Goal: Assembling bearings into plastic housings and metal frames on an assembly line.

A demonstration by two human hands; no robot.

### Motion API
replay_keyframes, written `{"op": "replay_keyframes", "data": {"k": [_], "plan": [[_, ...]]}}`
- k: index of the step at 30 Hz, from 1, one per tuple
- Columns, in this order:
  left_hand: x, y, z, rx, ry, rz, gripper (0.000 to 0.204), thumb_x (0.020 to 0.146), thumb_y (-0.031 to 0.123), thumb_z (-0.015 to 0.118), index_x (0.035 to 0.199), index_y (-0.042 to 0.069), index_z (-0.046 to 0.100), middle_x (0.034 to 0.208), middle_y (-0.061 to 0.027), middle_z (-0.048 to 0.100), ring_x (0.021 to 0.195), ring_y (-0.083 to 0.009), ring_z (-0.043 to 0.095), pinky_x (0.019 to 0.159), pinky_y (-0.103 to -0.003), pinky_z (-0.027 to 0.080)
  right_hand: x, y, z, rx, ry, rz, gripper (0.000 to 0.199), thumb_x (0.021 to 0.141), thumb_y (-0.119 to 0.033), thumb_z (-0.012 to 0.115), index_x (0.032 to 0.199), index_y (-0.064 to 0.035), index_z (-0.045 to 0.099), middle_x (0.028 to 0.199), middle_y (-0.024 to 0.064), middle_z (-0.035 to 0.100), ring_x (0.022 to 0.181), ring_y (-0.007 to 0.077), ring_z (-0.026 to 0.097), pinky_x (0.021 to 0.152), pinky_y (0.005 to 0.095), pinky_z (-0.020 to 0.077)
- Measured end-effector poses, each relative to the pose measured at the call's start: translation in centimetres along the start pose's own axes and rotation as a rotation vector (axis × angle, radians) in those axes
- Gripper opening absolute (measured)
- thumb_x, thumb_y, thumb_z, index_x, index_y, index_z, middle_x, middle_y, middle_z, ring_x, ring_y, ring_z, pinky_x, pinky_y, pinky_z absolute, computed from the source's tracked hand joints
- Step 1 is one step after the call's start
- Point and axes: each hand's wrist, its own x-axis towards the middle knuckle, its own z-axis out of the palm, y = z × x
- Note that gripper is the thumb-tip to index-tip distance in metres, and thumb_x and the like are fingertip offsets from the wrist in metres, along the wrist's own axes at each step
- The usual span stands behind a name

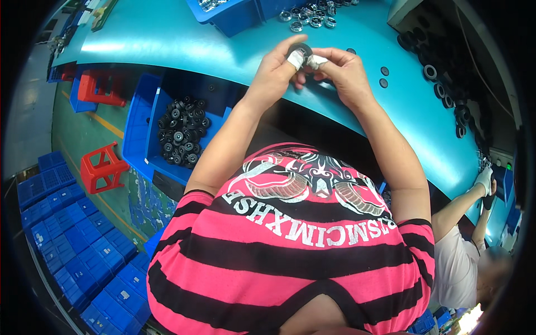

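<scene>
Above the teal tabletop [167,51], both hands meet at a small black ring-shaped wheel part [301,47]. My left hand [274,70] grips the ring between thumb and fingers, white tape wrapped on the thumb. Close against its right side, my right hand [347,75] is closed with thumb and forefinger pinched together, white wrapping on a fingertip. Whether those right fingers hold the ring or some small piece cannot be made out. Two small dark discs [384,77] lie on the table right of my hands, and another dark disc [351,51] lies just behind the right hand.
Shiny chrome round parts [315,22] cluster at the back beside a blue bin [231,25]. Black rings [440,91] line the table's right side. Left of me, a blue crate [153,120] holds black wheels [180,134]. A red stool [104,168] stands beyond. A co-worker [455,262] sits at right.
</scene>
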Motion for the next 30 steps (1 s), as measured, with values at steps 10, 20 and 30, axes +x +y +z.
{"op": "replay_keyframes", "data": {"k": [10,20,30], "plan": [[-0.7,0.2,1.3,0.102,-0.031,0.012,0.055,0.099,0.004,0.056,0.151,-0.003,0.038,0.107,-0.0098,0.065,0.082,-0.0140,0.063,0.074,-0.031,0.057,0.2,-0.7,-0.3,-0.129,0.008,-0.006,0.034,0.088,-0.017,0.071,0.117,-0.0003,0.073,0.096,0.0076,0.074,0.077,0.0125,0.067,0.073,0.0266,0.0544],[-0.6,-0.2,1.1,0.039,-0.041,0.057,0.048,0.101,0.007,0.057,0.147,0.002,0.045,0.106,-0.0078,0.065,0.082,-0.0138,0.063,0.075,-0.031,0.057,0.6,-0.1,-1.3,0.104,-0.119,0.061,0.035,0.095,-0.016,0.069,0.124,0.0024,0.068,0.106,0.0099,0.073,0.087,0.0144,0.070,0.080,0.0255,0.0577],[-0.7,-0.4,0.1,-0.128,-0.043,0.016,0.044,0.100,0.013,0.064,0.140,0.003,0.050,0.111,-0.0104,0.067,0.085,-0.0158,0.066,0.076,-0.032,0.058,0.4,-1.1,-1.6,0.148,-0.240,0.076,0.037,0.099,-0.022,0.065,0.129,0.0007,0.066,0.112,0.0089,0.071,0.092,0.0132,0.068,0.083,0.0265,0.0576]]}}
